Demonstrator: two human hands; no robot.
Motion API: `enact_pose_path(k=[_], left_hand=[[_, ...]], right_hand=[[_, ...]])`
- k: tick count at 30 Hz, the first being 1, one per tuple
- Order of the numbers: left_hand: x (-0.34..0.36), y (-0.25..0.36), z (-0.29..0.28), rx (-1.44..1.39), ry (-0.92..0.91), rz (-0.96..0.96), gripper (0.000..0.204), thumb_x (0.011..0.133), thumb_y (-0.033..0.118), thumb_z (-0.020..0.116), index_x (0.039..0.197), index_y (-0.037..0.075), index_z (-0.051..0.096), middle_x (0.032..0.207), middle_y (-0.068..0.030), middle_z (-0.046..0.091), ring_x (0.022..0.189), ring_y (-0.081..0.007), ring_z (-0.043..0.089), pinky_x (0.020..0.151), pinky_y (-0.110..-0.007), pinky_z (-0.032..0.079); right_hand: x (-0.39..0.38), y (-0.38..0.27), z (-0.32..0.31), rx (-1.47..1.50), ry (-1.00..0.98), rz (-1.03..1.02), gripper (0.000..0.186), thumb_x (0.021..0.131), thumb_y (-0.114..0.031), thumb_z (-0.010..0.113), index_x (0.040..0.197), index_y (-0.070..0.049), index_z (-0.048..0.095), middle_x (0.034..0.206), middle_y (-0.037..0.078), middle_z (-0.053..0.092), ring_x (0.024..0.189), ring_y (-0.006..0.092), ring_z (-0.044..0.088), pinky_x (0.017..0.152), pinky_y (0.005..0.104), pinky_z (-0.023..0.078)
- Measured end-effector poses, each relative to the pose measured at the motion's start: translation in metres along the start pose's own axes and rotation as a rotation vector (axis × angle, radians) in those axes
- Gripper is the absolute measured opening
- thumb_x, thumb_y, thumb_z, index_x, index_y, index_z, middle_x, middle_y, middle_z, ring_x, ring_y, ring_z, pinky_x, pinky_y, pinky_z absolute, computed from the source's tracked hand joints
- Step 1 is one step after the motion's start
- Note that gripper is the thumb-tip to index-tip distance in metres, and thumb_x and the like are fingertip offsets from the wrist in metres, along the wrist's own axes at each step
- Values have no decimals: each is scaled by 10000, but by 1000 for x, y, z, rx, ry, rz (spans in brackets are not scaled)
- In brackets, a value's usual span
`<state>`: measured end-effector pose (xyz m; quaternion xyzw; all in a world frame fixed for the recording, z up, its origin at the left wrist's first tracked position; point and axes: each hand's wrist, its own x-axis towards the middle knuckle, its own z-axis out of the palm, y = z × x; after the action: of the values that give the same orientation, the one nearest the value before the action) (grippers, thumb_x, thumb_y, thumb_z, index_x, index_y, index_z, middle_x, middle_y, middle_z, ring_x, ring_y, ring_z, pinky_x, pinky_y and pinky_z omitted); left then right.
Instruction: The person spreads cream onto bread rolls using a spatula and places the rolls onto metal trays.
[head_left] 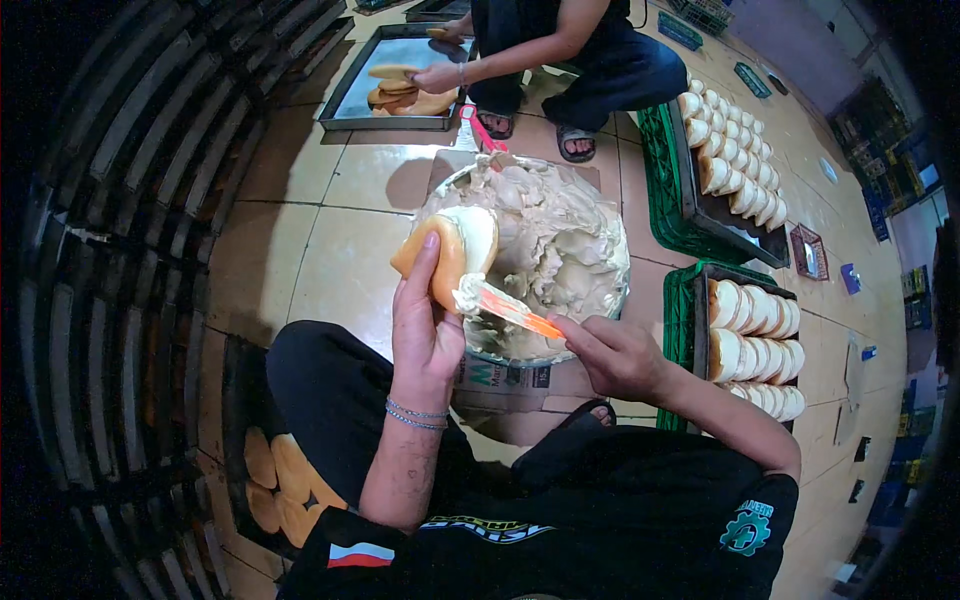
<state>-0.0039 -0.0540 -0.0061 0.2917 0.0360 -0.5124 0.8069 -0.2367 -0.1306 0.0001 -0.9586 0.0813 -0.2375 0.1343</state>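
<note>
My left hand (424, 335) grips a round golden bun (447, 272), its thumb across the crust. Pale cream coats the face of the bun that shows at its upper right. In my right hand (618, 358) is an orange spatula (544, 324), held by its handle and pointing left. A lump of cream covers its tip, which touches the lower edge of the bun. Just beyond and under both hands stands a wide round tub heaped with whipped cream (550, 215), with a hollow scooped in its right half.
Across from me a person squats, hands on flat buns over a metal tray (385, 123). At right, green crates (668, 200) carry trays of cream-filled buns (755, 335). Another tray of flat buns (290, 470) lies beside my left knee. A dark slatted rack (110, 250) borders the left.
</note>
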Motion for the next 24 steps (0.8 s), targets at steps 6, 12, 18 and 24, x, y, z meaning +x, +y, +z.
enact_pose_path(k=[6, 12, 18, 24], left_hand=[[3, -2, 0, -79, -60, -56, 388, 990, 235, 583, 1307, 18, 534, 1278, -134, 604, 1155, -246, 614, 995, -386, 519], [14, 9, -26, 98, -93, 69, 399, 1017, 194, 525, 1355, -14, 485, 1343, -155, 552, 1222, -248, 561, 1059, -379, 474], [4, 10, -10, 36, -25, 85, 346, 964, 170, 625, 1249, -19, 575, 1254, -113, 619, 1175, -199, 594, 1048, -353, 474], [3, 7, -14, 114, 113, 99, 353, 946, 145, 650, 1253, -14, 578, 1270, -98, 602, 1199, -183, 568, 1065, -350, 452]], right_hand=[[-1, -3, -6, 133, -24, 44, 534, 807, 6, 612, 1334, -65, 564, 700, 63, 498, 554, 220, 549, 493, 348, 478], [-48, 37, -4, 226, 125, 185, 517, 822, 41, 599, 1320, -101, 589, 767, 103, 569, 646, 295, 581, 585, 391, 497], [-151, 18, 28, -139, -126, 568, 693, 782, -23, 608, 1441, -192, 478, 833, 106, 558, 704, 283, 607, 565, 413, 497], [-202, -10, 63, -364, -208, 582, 764, 712, -42, 652, 1444, -175, 478, 845, 66, 539, 720, 236, 607, 591, 390, 517]])
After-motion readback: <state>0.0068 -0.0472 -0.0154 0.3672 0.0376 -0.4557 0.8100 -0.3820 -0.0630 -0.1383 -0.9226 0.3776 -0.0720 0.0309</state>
